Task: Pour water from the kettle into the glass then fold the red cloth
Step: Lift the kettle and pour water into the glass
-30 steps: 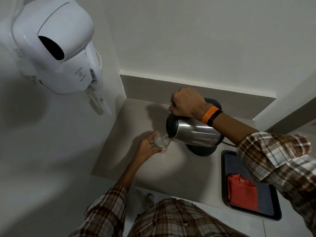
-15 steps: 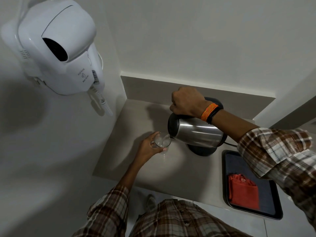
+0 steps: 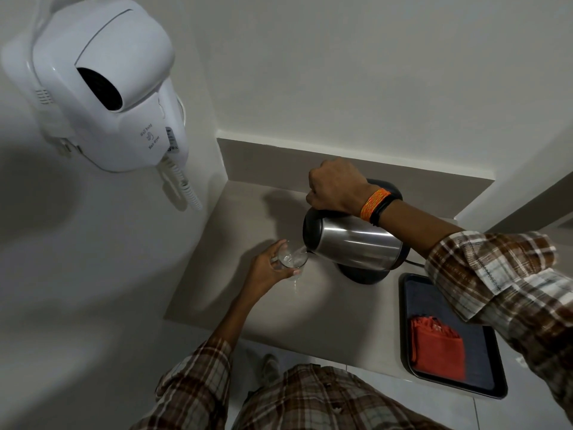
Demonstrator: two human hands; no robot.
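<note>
While we look down at the counter [image 3: 235,305], our right hand [image 3: 336,189] is closed around the handle of the kettle [image 3: 356,243], and the steel body is tilted to the left with its spout just over the glass [image 3: 293,259]. Our left hand [image 3: 268,270] is wrapped around the glass from the left side and holds it at the spout; whether the glass stands on the counter we cannot tell. Some water shows inside it. Under the tilted kettle the black base [image 3: 362,274] stands on the counter, and a thin cable leaves it to the right.

To the right of the base lies a dark tray [image 3: 483,346] that reaches close to the near edge of the counter. On the tray, at its left and near part, rests the red cloth [image 3: 437,349], already lying in a rough rectangle, partly under our right sleeve [image 3: 496,274].

We see the counter closed by a wall on the left and by a low ledge at the far side, so the corner is tight. Open surface remains near the glass, between our left arm and the tray. On the left wall a white hair dryer [image 3: 105,88] hangs high, well apart from the hands.
</note>
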